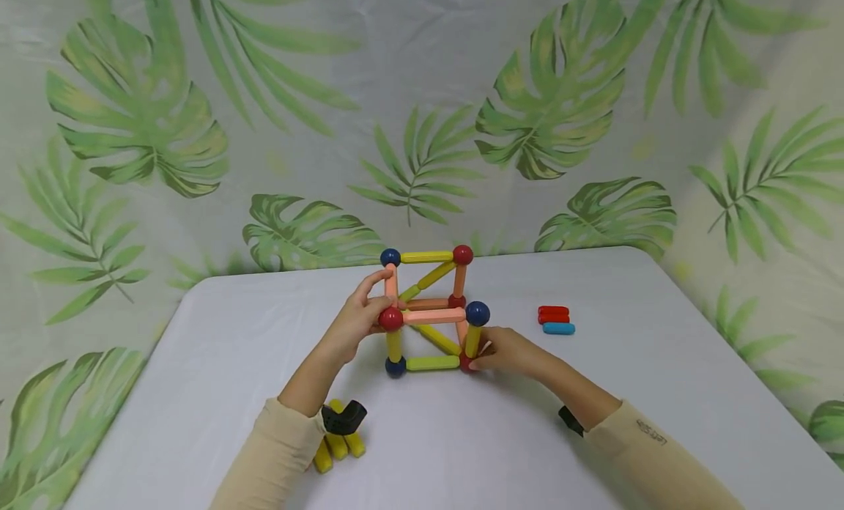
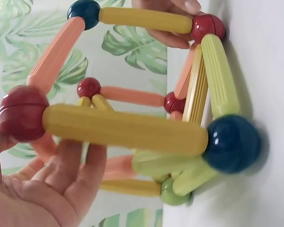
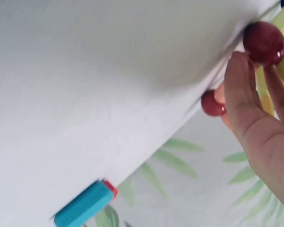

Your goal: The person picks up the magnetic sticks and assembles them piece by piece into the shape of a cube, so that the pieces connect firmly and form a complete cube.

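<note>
Head view: the ball-and-stick frame (image 1: 434,316) is resting on the bench (image 1: 461,437). Left grip (image 1: 359,323) is holding it near the upper red ball (image 1: 391,319); right grip (image 1: 509,351) is pinching it at the lower red ball (image 1: 466,363). Step: probably steadying or adjusting; next move seemingly calling for gentle, level support.

A white table (image 1: 501,437) carries a frame (image 1: 434,316) and loose rods (image 1: 554,319).

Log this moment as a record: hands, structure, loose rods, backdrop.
left hand: grips the structure at its upper front red ball
right hand: pinches its lower front red ball
structure: balls joined by rods, on the white table
loose, right: two red rods, one blue rod
loose, left: yellow rods, partly hidden
backdrop: leaf print
</note>
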A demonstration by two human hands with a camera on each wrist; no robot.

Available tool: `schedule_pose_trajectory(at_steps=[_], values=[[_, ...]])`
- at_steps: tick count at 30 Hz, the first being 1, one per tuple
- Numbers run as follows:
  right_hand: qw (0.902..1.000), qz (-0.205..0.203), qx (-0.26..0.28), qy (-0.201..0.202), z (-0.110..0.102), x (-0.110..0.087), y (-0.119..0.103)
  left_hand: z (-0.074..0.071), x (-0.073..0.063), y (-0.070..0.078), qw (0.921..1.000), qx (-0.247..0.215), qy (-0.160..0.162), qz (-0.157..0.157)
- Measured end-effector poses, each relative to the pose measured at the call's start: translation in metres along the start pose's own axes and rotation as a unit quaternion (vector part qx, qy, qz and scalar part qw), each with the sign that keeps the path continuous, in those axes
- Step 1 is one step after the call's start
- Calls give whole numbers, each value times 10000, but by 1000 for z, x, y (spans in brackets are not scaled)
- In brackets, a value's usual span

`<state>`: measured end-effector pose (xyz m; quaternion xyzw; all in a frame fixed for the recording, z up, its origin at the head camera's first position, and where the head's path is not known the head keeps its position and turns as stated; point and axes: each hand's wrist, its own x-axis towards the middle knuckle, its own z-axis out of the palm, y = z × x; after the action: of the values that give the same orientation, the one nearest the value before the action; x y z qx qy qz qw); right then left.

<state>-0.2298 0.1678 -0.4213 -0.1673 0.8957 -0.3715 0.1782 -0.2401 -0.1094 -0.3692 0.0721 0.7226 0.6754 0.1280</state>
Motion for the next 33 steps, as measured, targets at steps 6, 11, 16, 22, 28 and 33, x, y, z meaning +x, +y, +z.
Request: schedule_pose_trajectory(at_steps=[6, 11, 16, 22, 28, 33], values=[[9946, -726, -614, 425, -35, -27, 25, -22, -27, -4, 9852, 1622, 355, 423], [9857, -668, -1114, 1071, -63, -46, 61, -42, -68, -20, 9393, 3356, 113, 698], [9838, -245, -1351, 1154, -71, -50, 83, -64, -110, -44, 9118, 4077, 446, 172], [9797, -151, -1588, 1211, -72, -46, 92, -73, -138, -72, 9230, 3701, 569, -891], [9733, -1, -1942, 1223, -70, -44, 98, -65, -142, -86, 9427, 3036, 674, -1206], [9747, 363, -1969, 994, -69, -46, 93, -54, -138, -84, 9423, 3105, 639, -1077]])
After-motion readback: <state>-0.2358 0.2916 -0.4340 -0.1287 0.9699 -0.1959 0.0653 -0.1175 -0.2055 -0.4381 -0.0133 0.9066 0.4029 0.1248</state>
